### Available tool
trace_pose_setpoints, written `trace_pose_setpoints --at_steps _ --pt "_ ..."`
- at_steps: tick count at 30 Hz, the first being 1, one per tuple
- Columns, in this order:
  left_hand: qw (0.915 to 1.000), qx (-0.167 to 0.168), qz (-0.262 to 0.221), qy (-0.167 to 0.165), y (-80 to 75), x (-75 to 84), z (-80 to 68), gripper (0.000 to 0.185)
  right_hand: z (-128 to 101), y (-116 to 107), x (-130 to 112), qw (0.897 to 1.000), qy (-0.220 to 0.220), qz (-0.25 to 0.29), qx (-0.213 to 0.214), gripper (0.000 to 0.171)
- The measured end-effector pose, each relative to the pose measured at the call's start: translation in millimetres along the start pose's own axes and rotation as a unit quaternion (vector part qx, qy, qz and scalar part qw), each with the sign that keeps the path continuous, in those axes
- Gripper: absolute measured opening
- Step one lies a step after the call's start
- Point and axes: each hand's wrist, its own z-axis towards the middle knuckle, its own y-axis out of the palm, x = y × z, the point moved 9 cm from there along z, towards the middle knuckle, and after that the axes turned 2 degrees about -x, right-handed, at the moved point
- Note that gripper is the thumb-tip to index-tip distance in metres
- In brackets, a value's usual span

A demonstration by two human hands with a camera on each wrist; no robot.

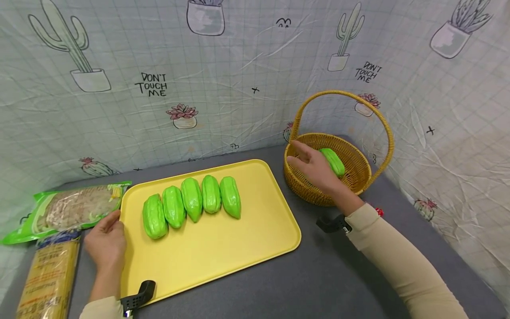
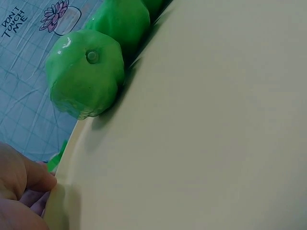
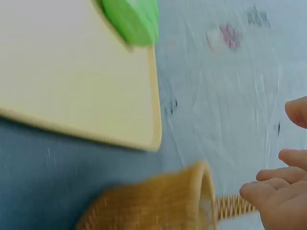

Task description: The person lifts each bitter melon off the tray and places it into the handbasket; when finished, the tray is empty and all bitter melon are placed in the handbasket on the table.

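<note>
A yellow tray (image 1: 223,248) (image 2: 201,134) (image 3: 72,72) lies on the grey table and carries several green ridged vegetables (image 1: 192,199) (image 2: 86,74) in a row. My left hand (image 1: 113,221) (image 2: 29,191) holds the tray's left rim, thumb on the edge and fingers beneath it. To the right stands a wicker basket (image 1: 303,186) (image 3: 158,206) with a tall handle, and one more green vegetable (image 1: 334,161) lies inside it. My right hand (image 1: 296,155) (image 3: 278,177) hovers over the basket beside that vegetable, fingers loose and holding nothing.
A green food packet (image 1: 67,208) and a yellow noodle packet (image 1: 49,274) lie left of the tray. A cactus-print cloth (image 1: 255,66) walls in the back and the right side. Bare grey tabletop (image 1: 318,283) shows in front of the tray and basket.
</note>
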Motion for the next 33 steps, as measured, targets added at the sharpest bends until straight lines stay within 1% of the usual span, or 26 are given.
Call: trace_pose_setpoints --at_steps 2,6,11,16,21,24,33 --pt "1.0000 0.001 -0.001 0.001 0.4 -0.1 0.1 0.038 -0.5 13.2 -6.4 1.000 -0.013 0.000 -0.012 0.068" --pt "1.0000 0.002 -0.003 0.001 0.6 -0.6 0.9 0.038 0.6 46.0 -13.9 0.998 -0.027 0.020 -0.049 0.066" --pt "0.9999 -0.002 -0.007 -0.007 1.0 -2.2 1.2 0.038 5.3 84.5 -17.0 0.997 -0.027 0.022 -0.076 0.065" --pt "0.9999 0.000 -0.009 -0.006 0.5 -2.3 0.7 0.038 12.8 114.3 -16.4 0.995 -0.028 0.027 -0.095 0.065" --pt "1.0000 0.000 -0.009 0.003 0.4 -0.4 1.1 0.038 18.9 138.4 -10.7 0.994 -0.020 0.029 -0.107 0.066" --pt "0.9999 -0.001 -0.009 0.006 0.6 0.8 0.8 0.038 20.2 150.1 -6.0 0.993 -0.008 0.027 -0.111 0.067" --pt "1.0000 -0.007 -0.007 0.001 1.0 1.3 0.2 0.039 26.4 172.5 -1.2 0.993 -0.004 0.040 -0.109 0.068"
